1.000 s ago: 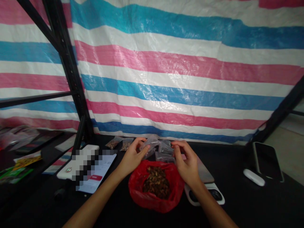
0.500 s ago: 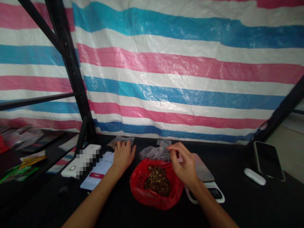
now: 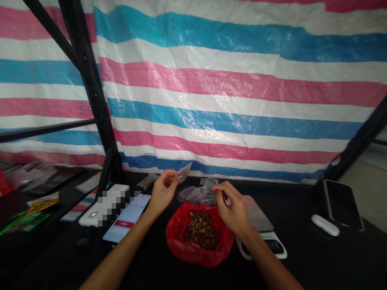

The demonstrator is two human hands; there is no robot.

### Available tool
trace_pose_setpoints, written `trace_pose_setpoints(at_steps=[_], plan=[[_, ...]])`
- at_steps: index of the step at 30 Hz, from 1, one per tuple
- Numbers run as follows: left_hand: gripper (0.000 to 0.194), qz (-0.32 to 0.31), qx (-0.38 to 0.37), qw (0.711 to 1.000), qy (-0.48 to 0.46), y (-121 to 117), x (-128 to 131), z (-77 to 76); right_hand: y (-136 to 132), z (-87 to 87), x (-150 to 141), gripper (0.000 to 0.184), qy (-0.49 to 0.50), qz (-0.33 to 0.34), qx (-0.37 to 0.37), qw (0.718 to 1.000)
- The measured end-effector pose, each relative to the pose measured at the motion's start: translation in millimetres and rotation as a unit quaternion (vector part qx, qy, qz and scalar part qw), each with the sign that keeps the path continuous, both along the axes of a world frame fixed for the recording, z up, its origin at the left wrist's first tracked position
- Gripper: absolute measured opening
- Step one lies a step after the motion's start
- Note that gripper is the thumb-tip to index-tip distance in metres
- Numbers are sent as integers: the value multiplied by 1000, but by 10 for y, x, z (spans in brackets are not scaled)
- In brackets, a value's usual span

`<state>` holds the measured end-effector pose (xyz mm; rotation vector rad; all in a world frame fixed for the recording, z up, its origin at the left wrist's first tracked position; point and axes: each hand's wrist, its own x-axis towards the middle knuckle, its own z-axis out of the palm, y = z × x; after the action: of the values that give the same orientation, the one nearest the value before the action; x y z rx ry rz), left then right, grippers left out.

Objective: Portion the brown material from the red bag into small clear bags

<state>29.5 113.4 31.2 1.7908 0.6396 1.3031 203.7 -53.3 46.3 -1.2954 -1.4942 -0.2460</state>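
Note:
My left hand (image 3: 161,193) is raised above the black table and pinches a small clear bag (image 3: 183,173) with brown bits in it. My right hand (image 3: 231,207) hovers over the far rim of a red plastic bag (image 3: 199,237) full of brown nuts, fingers curled, thumb and fingertips close together with nothing visible between them. A heap of empty clear bags (image 3: 196,193) lies just behind the red bag, between the two hands. Another small filled bag (image 3: 146,182) lies on the table to the left.
A kitchen scale (image 3: 260,229) stands right of the red bag. A phone (image 3: 127,219) and a white device (image 3: 104,205) lie left. At the far right are a dark phone (image 3: 341,205) and a white case (image 3: 324,224). A black rack post (image 3: 93,104) and striped tarp stand behind.
My left hand went from the pile of empty bags to the filled bags at the left, picked one up and lifted it. My right hand stayed over the red bag.

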Motion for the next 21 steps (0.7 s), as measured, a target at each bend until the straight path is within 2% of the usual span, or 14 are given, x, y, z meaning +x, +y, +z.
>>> trace_pose_setpoints(at_steps=[2, 4, 7, 10, 13, 17, 21], plan=[[27, -93, -106, 987, -70, -61, 22, 54, 25, -18, 13, 20, 12, -17, -30, 999], [35, -178, -184, 964, -73, -155, 27, 112, 53, -37, 21, 26, 24, -22, -69, 997], [40, -240, -220, 944, -44, -302, 27, 184, 88, -55, 18, 20, 44, -14, -111, 993], [43, -241, -222, 944, -38, -376, 40, 209, 106, -48, 8, 21, 110, 10, -127, 986], [45, -226, -223, 946, -63, -363, 59, 193, 100, -11, -1, 25, 183, 72, -148, 969], [44, -221, -239, 940, -100, -322, 71, 170, 62, 57, -23, 27, 200, 161, -203, 945], [43, -225, -253, 935, -107, -328, 68, 174, 49, 82, -58, 27, 207, 189, -205, 938]])
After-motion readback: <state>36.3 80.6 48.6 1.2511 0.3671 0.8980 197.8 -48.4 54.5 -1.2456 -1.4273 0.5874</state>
